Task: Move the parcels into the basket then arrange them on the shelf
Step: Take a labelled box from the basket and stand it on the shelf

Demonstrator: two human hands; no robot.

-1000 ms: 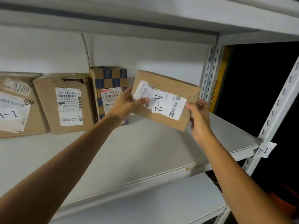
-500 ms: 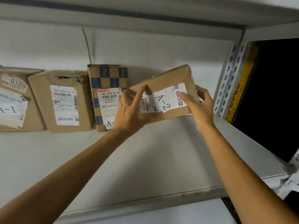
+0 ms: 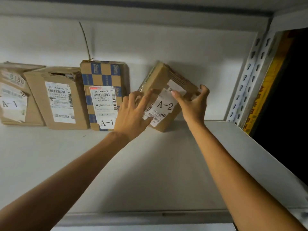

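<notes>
A brown cardboard parcel (image 3: 162, 80) with a white label marked A-2 stands tilted on one corner on the white shelf (image 3: 150, 172), leaning toward the back wall. My left hand (image 3: 133, 114) presses on its left face with fingers spread. My right hand (image 3: 191, 104) grips its right side, thumb on the label and fingers curled behind. To its left stand three parcels against the wall: a blue-checked box (image 3: 104, 77) marked A-1, a brown box (image 3: 58, 100), and a brown box (image 3: 13, 97) marked A-1 at the frame's left edge.
A perforated white upright (image 3: 246, 77) closes the shelf's right end, with a yellow strip (image 3: 263, 90) and darkness beyond. Another shelf board (image 3: 150, 9) runs overhead. A thin wire (image 3: 85, 39) hangs down the back wall above the checked box.
The A-2 parcel has been turned from lying wide to standing tilted on a corner, and pushed back toward the wall. Both hands followed it deeper into the shelf.
</notes>
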